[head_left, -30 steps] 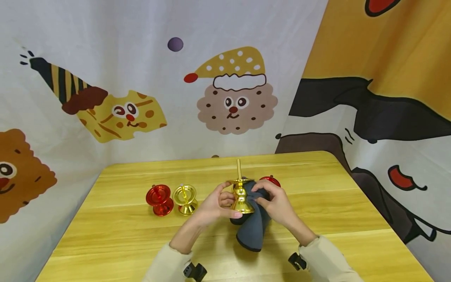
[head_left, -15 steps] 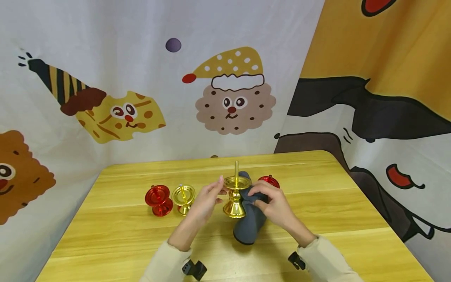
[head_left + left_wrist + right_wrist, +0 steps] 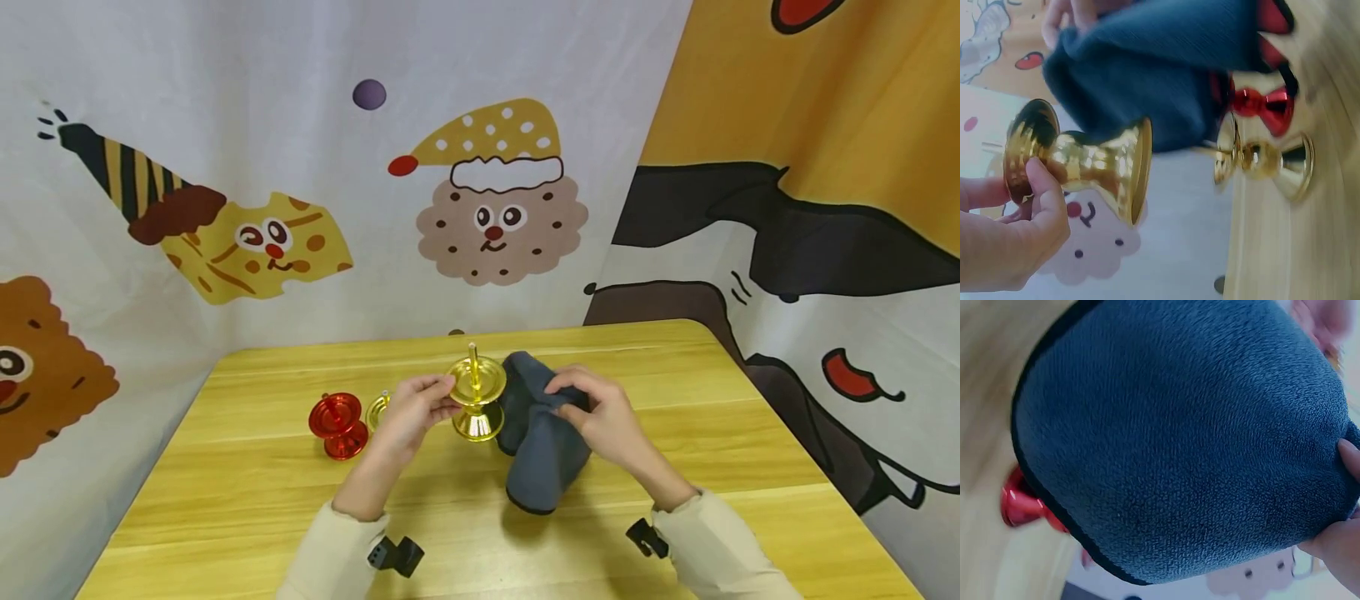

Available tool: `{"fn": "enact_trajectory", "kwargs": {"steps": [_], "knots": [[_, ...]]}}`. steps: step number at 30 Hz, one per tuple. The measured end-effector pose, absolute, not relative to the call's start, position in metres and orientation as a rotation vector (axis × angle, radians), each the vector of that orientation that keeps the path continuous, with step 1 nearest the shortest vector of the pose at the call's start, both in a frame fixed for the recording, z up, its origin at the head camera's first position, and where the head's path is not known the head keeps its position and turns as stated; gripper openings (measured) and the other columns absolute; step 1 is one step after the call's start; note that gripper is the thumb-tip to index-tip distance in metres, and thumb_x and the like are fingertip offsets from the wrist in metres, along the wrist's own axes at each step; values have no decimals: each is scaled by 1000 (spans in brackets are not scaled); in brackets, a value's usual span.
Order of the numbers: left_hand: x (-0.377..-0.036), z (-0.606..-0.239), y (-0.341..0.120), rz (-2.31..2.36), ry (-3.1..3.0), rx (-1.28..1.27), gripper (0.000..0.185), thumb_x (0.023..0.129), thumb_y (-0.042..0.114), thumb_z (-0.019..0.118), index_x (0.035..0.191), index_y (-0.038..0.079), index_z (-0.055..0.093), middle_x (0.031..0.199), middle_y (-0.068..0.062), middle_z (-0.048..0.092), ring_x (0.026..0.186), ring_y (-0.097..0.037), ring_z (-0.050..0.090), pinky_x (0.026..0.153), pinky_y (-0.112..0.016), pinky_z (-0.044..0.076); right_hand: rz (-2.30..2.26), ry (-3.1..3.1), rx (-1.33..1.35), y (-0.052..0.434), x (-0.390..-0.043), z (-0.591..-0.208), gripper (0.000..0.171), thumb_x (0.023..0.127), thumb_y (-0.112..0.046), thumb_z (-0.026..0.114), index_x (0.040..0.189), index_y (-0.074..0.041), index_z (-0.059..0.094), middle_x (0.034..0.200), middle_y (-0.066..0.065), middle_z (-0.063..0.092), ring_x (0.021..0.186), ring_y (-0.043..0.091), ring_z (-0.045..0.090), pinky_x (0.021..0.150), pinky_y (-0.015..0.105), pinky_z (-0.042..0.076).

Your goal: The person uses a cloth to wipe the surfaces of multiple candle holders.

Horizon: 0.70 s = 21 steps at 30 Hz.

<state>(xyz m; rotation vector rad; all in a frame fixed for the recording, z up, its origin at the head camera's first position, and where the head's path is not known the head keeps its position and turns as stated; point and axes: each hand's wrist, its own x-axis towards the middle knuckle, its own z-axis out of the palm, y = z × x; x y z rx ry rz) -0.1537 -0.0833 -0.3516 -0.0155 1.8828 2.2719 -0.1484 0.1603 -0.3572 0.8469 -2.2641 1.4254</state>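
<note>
My left hand [image 3: 431,404] grips a gold candle holder [image 3: 476,402] by its upper dish, thumb and fingers curled round it [image 3: 1041,162]. The holder stands upright with a thin spike on top, close over the wooden table [image 3: 262,492]. Just to its right, my right hand [image 3: 577,400] pinches a dark grey cloth [image 3: 543,454], which hangs down bunched beside the holder, apart from it. The cloth [image 3: 1179,437] fills the right wrist view.
A red holder [image 3: 337,425] stands at the left, with a smaller gold holder [image 3: 377,408] partly hidden behind my left hand. Another red holder [image 3: 1022,503] shows under the cloth in the right wrist view. Cartoon-print curtains close in the back and right.
The gold holder has moved left and come away from the cloth. My right hand has drawn the cloth slightly to the right, covering the red holder behind it.
</note>
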Motion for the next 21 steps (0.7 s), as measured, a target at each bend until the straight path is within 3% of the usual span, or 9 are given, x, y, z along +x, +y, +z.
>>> {"fn": "enact_trajectory", "kwargs": {"steps": [5, 9, 14, 21], "knots": [[-158, -362, -90, 2271, 1958, -32, 19, 92, -2, 46, 102, -18, 50, 89, -16, 56, 73, -16, 57, 74, -27, 53, 1466, -2224, 786, 181, -154, -335, 31, 70, 26, 59, 89, 2, 63, 95, 16, 60, 89, 7, 56, 70, 18, 52], [-163, -381, -92, 2226, 2021, -67, 17, 92, -2, 47, 100, -17, 51, 87, -15, 56, 72, -17, 57, 74, -30, 54, 1400, -2293, 689, 200, -156, -317, 27, 72, 22, 61, 90, 2, 63, 96, 8, 60, 83, 4, 57, 68, 15, 52], [-164, -404, -90, 2211, 2047, -115, 17, 92, -4, 47, 101, -18, 50, 86, -18, 58, 72, -17, 60, 71, -30, 55, 1324, -2356, 557, 224, -159, -303, 25, 74, 19, 62, 92, 2, 63, 96, -4, 58, 80, 3, 57, 68, 12, 50], [-161, -428, -87, 2184, 2093, -160, 17, 92, -9, 43, 103, -21, 46, 90, -24, 55, 73, -18, 59, 74, -36, 55, 1224, -2502, 369, 252, -160, -301, 21, 79, 10, 63, 96, -1, 62, 93, -4, 59, 77, 8, 61, 64, 12, 49]]}}
